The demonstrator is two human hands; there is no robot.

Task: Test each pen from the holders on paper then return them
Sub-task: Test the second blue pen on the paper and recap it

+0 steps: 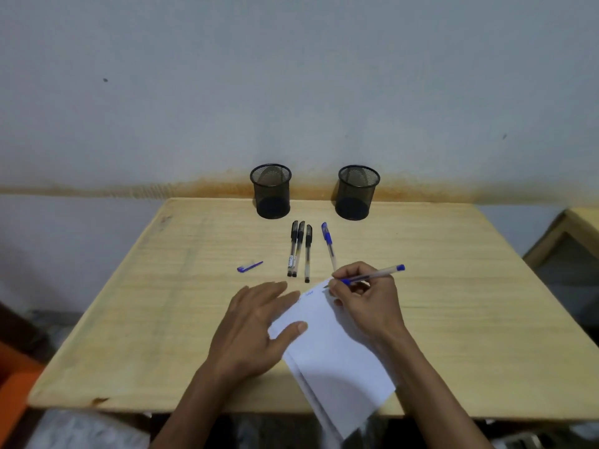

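On the tabletop [129,319], the paper [334,345] lies at 6 o'clock under the flat, open left hand [256,328]. The right hand [366,303] pinches a blue pen [372,275], tip on the paper. Two holders [271,191] stand at 12; four pens [299,247] lie centred, a cap [249,266] at 9.

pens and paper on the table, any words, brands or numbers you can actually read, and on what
Nothing here can be quoted.
Blue scribble on the paper: too small to read.
White label on a black pen: print blurred, unreadable.
Mesh holders, blue pens, loose cap: no text visible.
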